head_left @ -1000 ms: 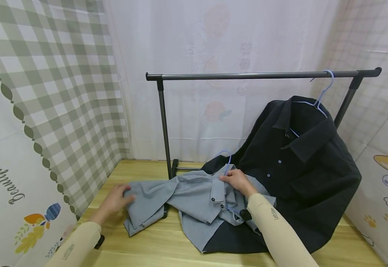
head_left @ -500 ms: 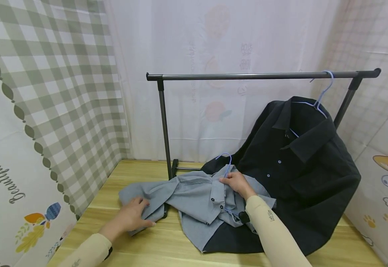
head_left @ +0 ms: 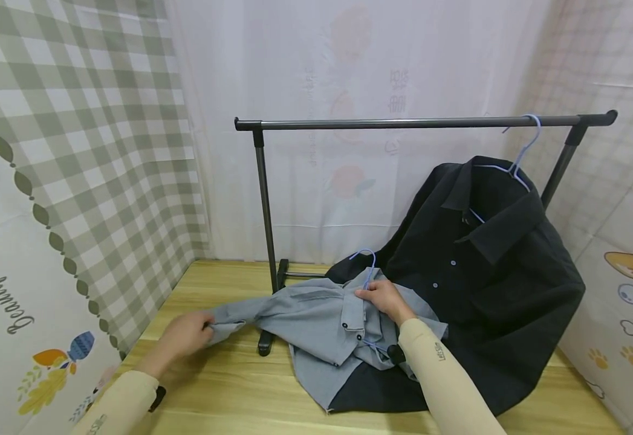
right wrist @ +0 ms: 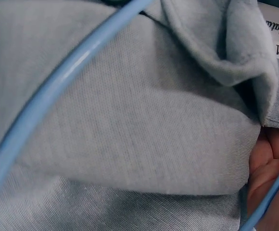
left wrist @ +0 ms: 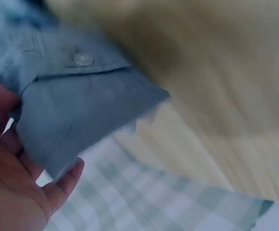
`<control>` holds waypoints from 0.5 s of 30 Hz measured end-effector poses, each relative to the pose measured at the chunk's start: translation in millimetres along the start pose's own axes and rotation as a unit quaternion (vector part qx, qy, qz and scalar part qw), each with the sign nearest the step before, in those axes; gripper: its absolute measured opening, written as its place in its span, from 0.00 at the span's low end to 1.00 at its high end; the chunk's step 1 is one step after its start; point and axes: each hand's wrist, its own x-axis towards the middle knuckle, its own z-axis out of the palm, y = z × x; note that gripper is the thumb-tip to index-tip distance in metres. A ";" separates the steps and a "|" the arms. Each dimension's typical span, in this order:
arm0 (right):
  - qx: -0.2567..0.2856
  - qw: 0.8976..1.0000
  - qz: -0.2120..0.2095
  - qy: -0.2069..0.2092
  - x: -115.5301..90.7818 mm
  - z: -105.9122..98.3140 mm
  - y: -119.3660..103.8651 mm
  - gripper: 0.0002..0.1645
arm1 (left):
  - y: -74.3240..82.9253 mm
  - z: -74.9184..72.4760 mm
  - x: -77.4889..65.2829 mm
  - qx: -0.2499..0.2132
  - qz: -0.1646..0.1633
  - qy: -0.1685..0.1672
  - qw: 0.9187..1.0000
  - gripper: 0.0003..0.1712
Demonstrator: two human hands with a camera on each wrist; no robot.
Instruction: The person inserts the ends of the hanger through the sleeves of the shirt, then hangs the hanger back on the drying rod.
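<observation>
A grey-blue shirt lies bunched on the wooden table, with a light-blue hanger inside it and the hook sticking out above the collar. My left hand grips the shirt's sleeve near its end and pulls it out to the left. In the left wrist view the buttoned cuff sits between thumb and fingers. At the collar my right hand holds the shirt and hanger neck. The right wrist view shows the hanger's arm crossing the cloth; that hand is mostly hidden behind the collar.
A black clothes rack stands behind the shirt. From its right end hangs a black shirt on another blue hanger, its lower part spread under the grey one. The rack's left foot rests on the table. Cloth curtains surround the table.
My left hand has moved over the sleeve, taken hold of its end and drawn it left, lifting the sleeve into a narrow stretched strip. The right hand has stayed at the collar.
</observation>
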 end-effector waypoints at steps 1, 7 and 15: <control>-0.001 1.000 -0.001 0.000 0.1 0.1 0.2 0.24 | -4.2 -7.1 2.0 -0.020 -0.019 0.006 1.000 0.15; -0.003 1.000 0.003 -0.006 -0.3 2.0 0.1 0.25 | -26.1 -34.7 4.7 -0.051 -0.077 0.073 0.993 0.16; -0.004 1.000 0.009 -0.005 -0.4 2.2 -1.5 0.26 | -40.6 -30.3 -5.2 -0.044 -0.097 0.021 0.994 0.21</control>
